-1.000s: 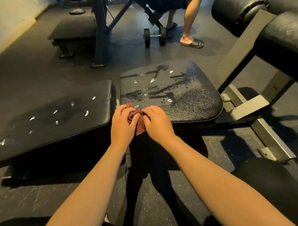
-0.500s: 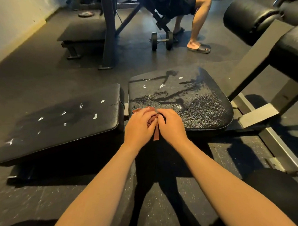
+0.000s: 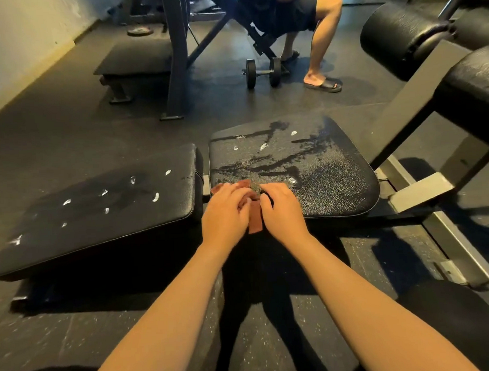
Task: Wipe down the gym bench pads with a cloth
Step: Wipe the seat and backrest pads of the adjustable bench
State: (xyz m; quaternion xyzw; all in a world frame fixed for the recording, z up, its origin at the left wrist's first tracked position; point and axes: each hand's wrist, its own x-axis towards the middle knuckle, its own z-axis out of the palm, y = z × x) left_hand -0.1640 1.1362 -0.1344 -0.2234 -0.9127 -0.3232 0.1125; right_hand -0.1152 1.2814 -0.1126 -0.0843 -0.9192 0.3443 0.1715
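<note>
Cloth (image 3: 255, 217) reddish-brown, small, bunched up. It sits at the near-left corner of the right bench pad (image 3: 330, 181), with one flap showing past the knuckles on the pad and a strip hanging down over the pad's near edge between the two hands. Left hand (image 3: 225, 214) has fingers curled over the bunch, gripping it. Right hand (image 3: 283, 211) has fingers curled in, pinching the cloth's right side; both are close together, almost touching. Right bench pad is black textured vinyl, covered in fine droplets, dark wet streaks and a few white foam dabs. Left bench pad (image 3: 99, 217) is black and tilted, with a narrow gap between it and the right one; it has a dull damp patch and scattered white dabs. Grey metal frame (image 3: 422, 188) runs off to the right, with two black roller pads (image 3: 399, 35) far right. On the far floor is a dumbbell (image 3: 263, 71), and just beside it the leg and black sandal (image 3: 324, 84) of a seated person. Far left are another low bench (image 3: 134, 59), a dark upright post (image 3: 176, 62) and a weight plate (image 3: 140, 30) near the wall. Nothing covers the pads except the hands at that one corner.
</note>
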